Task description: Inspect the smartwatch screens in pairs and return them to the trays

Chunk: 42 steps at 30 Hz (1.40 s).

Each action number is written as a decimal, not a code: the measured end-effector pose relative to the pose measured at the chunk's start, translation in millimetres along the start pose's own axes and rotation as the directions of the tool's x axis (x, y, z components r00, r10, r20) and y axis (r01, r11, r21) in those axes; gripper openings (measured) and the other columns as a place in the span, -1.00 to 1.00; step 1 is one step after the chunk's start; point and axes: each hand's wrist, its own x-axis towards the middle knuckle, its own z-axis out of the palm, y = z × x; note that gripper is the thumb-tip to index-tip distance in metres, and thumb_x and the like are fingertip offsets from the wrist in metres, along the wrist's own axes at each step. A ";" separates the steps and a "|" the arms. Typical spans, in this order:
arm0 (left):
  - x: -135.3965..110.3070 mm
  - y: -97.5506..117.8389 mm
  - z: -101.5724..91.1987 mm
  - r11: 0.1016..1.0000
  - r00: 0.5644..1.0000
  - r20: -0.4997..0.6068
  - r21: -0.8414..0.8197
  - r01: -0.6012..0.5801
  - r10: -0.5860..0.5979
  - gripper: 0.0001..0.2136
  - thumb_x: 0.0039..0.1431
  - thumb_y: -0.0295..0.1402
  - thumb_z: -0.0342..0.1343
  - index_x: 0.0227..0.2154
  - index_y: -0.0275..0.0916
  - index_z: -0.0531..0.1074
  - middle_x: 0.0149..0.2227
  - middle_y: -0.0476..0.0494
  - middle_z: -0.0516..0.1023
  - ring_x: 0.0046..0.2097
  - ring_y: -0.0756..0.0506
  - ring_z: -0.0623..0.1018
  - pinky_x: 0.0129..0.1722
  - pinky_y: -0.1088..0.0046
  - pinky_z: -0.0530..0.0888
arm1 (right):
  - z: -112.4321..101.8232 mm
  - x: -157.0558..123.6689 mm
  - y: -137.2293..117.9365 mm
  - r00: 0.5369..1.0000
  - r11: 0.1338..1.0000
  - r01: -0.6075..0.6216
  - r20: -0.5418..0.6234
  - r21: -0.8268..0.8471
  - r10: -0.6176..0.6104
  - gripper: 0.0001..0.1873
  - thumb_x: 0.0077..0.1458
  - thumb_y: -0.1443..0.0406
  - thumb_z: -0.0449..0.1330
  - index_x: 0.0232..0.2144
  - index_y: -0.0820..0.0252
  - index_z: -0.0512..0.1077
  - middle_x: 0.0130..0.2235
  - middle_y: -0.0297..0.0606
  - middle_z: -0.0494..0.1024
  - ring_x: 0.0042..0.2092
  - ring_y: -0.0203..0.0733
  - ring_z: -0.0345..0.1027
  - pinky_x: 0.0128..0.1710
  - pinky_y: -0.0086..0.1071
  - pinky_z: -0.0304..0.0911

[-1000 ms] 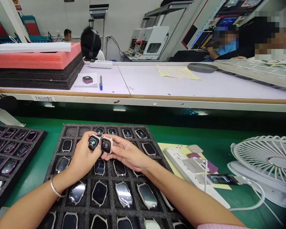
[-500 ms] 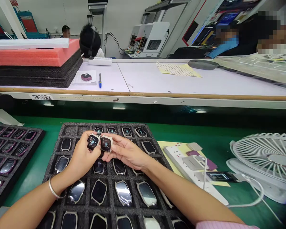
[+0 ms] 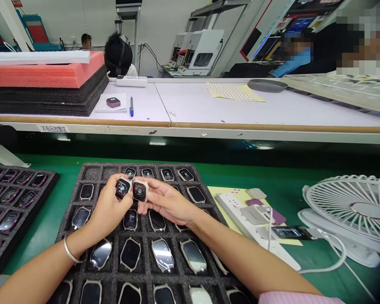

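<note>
Two strapless smartwatches are held side by side above a dark foam tray (image 3: 93, 172). My left hand (image 3: 109, 207) is closed round the left smartwatch (image 3: 123, 188), whose lit screen shows a dial. Between the fingers and thumb of my right hand (image 3: 167, 202) is the right smartwatch (image 3: 140, 191), its screen lit more dimly. Their edges are close together; whether they touch I cannot tell. Below and around my hands, several more watch bodies, such as a silver-framed one (image 3: 163, 255), lie in the tray's compartments. Those in the far row have lit screens.
At the left is a second foam tray (image 3: 47, 185) with purple-framed watches. On the right stand a white power strip (image 3: 256, 230), a cable and a white fan (image 3: 361, 211). A raised shelf (image 3: 190, 101) crosses behind, bearing stacked foam (image 3: 44, 78), a pen and a purple watch body.
The view has shifted very slightly. Both hands keep the same hold on the two smartwatches, with no other visible change.
</note>
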 end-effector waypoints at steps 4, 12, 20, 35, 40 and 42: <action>-0.8 -0.2 -0.1 1.000 1.000 -0.002 0.000 -0.002 0.002 -0.69 0.14 -0.28 0.11 -0.06 -0.20 0.30 -0.26 -0.05 0.51 -0.27 -0.07 0.50 -0.28 0.41 0.40 | 0.2 -0.2 -0.5 1.000 1.000 -0.002 0.004 0.003 0.002 -0.44 0.12 0.17 0.39 0.11 0.17 0.36 -0.32 -0.33 0.59 -0.31 -0.27 0.55 -0.27 -0.39 0.39; -0.1 -0.4 0.3 0.999 1.000 -0.001 0.018 -0.027 0.027 -0.69 0.15 -0.29 0.10 -0.05 -0.21 0.30 -0.25 -0.06 0.51 -0.26 -0.06 0.49 -0.29 0.42 0.40 | 1.4 -0.7 -2.0 1.000 1.000 0.001 0.009 -0.001 -0.001 -0.45 0.12 0.17 0.39 0.10 0.17 0.35 -0.33 -0.33 0.60 -0.30 -0.27 0.56 -0.25 -0.38 0.39; -1.6 -0.2 -0.8 1.000 1.000 0.009 0.021 -0.018 0.018 -0.71 0.16 -0.31 0.10 -0.06 -0.20 0.31 -0.27 -0.05 0.51 -0.29 -0.06 0.48 -0.30 0.42 0.39 | 0.7 -1.1 -2.3 1.000 1.000 -0.013 0.005 -0.003 0.013 -0.43 0.12 0.17 0.39 0.12 0.18 0.35 -0.33 -0.33 0.60 -0.31 -0.26 0.56 -0.24 -0.36 0.39; -1.8 2.3 -1.3 1.000 1.000 0.009 0.023 -0.016 0.016 -0.71 0.16 -0.31 0.10 -0.05 -0.20 0.31 -0.26 -0.04 0.49 -0.30 -0.04 0.47 -0.33 0.45 0.37 | 1.4 -1.3 -2.1 1.000 1.000 -0.004 -0.002 0.005 0.004 -0.46 0.12 0.18 0.39 0.10 0.17 0.36 -0.31 -0.33 0.60 -0.31 -0.26 0.56 -0.24 -0.36 0.40; -1.7 0.4 -0.8 1.000 1.000 0.011 0.015 -0.027 0.027 -0.72 0.17 -0.32 0.10 -0.05 -0.20 0.32 -0.26 -0.04 0.50 -0.29 -0.04 0.48 -0.32 0.45 0.38 | 0.5 -1.1 -1.4 1.000 1.000 0.000 0.000 0.002 0.000 -0.46 0.12 0.18 0.39 0.10 0.17 0.36 -0.30 -0.33 0.60 -0.31 -0.25 0.56 -0.25 -0.36 0.40; -1.4 0.1 -0.8 0.999 0.999 0.017 0.024 -0.033 0.033 -0.73 0.18 -0.32 0.10 -0.06 -0.20 0.32 -0.27 -0.04 0.50 -0.30 -0.04 0.48 -0.32 0.45 0.38 | 0.3 -1.0 -1.6 1.000 1.000 0.007 0.013 0.002 -0.007 -0.47 0.13 0.19 0.39 0.10 0.16 0.36 -0.30 -0.34 0.59 -0.31 -0.26 0.57 -0.25 -0.37 0.40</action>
